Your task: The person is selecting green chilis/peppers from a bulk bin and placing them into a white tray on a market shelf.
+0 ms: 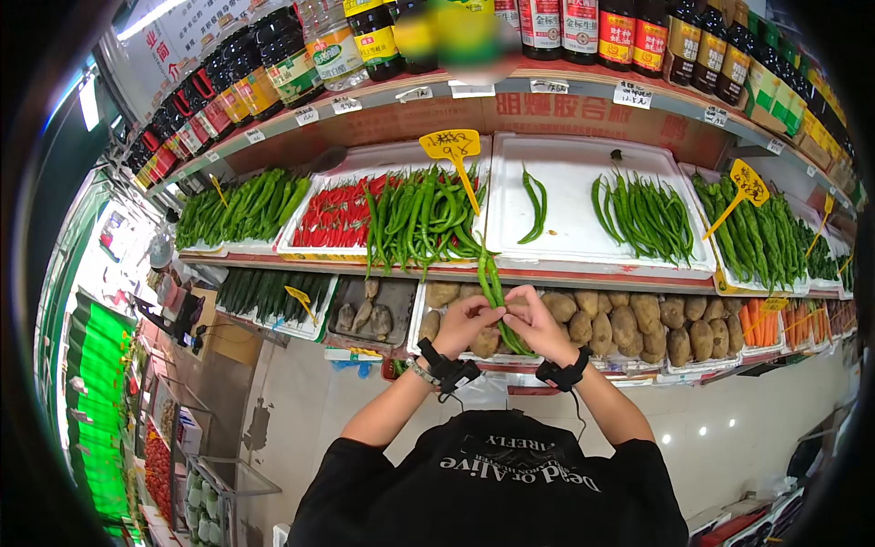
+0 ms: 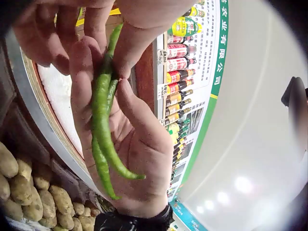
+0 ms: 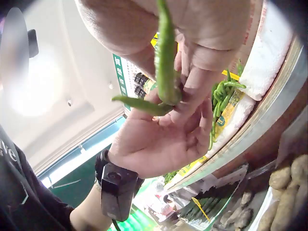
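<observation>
Long green peppers (image 1: pixel 493 283) are held between both hands in front of the chest, above the potato row. My left hand (image 1: pixel 467 325) pinches them from the left, thumb and fingers curled round them. From the right, my right hand (image 1: pixel 540 326) grips them with thumb and fingertips, close to the left. In the left wrist view two curved peppers (image 2: pixel 102 108) lie along the right hand's palm (image 2: pixel 147 149). The right wrist view has one pepper (image 3: pixel 165 53) pointing up and another sideways, beside the left hand (image 3: pixel 156 144); their stem ends are partly hidden by fingers.
A white tray (image 1: pixel 565 256) bears two green pepper groups, with red and green peppers (image 1: pixel 419 214) in the tray left of it. Potatoes (image 1: pixel 624 328) fill the lower shelf, carrots (image 1: pixel 761 324) to their right. Yellow price tags (image 1: pixel 449 146) stand up; bottles (image 1: pixel 542 27) line the top shelf.
</observation>
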`<action>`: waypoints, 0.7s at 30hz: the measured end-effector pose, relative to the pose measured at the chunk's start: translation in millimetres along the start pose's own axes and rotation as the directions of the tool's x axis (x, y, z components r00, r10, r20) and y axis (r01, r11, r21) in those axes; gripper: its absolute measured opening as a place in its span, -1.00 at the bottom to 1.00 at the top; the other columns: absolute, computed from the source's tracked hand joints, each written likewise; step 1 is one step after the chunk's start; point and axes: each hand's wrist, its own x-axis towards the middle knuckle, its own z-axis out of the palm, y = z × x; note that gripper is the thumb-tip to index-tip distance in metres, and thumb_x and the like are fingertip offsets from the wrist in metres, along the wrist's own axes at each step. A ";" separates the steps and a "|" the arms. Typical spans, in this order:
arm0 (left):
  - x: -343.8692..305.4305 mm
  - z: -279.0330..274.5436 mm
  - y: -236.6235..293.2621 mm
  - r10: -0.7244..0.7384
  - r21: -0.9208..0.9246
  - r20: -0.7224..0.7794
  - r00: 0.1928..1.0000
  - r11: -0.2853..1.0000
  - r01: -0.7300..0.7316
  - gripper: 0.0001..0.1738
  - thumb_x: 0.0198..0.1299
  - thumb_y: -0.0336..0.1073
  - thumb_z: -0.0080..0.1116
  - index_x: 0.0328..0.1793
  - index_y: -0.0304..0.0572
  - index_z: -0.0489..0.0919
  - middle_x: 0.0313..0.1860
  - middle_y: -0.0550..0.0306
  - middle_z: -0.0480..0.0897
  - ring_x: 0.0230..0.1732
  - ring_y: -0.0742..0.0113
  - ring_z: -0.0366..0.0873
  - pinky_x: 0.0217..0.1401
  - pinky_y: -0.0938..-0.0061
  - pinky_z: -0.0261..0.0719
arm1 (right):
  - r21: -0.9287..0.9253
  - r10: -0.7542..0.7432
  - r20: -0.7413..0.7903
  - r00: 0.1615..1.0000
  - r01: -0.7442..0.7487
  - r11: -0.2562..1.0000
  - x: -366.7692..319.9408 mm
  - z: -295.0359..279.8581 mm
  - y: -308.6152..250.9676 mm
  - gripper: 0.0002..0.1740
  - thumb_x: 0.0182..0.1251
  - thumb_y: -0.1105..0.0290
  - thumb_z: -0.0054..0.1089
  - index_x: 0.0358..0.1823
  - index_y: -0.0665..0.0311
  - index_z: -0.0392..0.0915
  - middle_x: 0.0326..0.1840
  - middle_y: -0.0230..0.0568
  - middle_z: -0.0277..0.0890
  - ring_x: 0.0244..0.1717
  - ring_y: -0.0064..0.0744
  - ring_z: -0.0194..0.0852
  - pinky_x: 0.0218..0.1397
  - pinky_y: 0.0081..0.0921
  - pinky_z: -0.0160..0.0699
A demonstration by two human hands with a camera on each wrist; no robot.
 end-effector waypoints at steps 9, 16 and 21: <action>2.5 -11.9 -1.3 0.024 -0.114 0.021 0.999 0.993 -0.021 -0.81 0.48 -0.37 0.37 0.11 -0.29 0.75 -0.11 0.19 0.81 -0.17 0.51 0.74 -0.06 0.58 0.74 | -0.042 0.006 -0.001 1.000 -0.006 0.999 -0.2 11.7 -19.4 -0.61 0.68 0.61 0.03 0.41 0.25 0.23 0.25 -0.04 0.65 0.25 -0.31 0.72 0.25 -0.46 0.69; 9.1 -41.5 25.4 0.045 -0.077 0.006 0.999 0.996 -0.044 -0.81 0.52 -0.27 0.34 0.09 -0.21 0.76 -0.11 0.23 0.83 -0.16 0.52 0.76 -0.05 0.57 0.73 | -0.165 -0.017 -0.026 1.000 0.013 0.986 -1.1 -1.4 -34.0 -0.59 0.68 0.54 0.09 0.46 0.35 0.33 0.25 -0.04 0.66 0.30 -0.30 0.70 0.34 -0.38 0.68; 25.9 -87.5 94.0 0.077 0.044 -0.109 0.991 0.996 -0.073 -0.83 0.49 -0.27 0.37 0.02 -0.21 0.76 -0.22 0.24 0.81 -0.28 0.53 0.75 -0.11 0.57 0.80 | -0.235 -0.106 -0.163 0.981 0.066 0.970 -2.9 -45.7 -38.7 -0.60 0.67 0.45 0.14 0.42 0.36 0.39 0.25 -0.04 0.68 0.23 -0.30 0.71 0.31 -0.40 0.70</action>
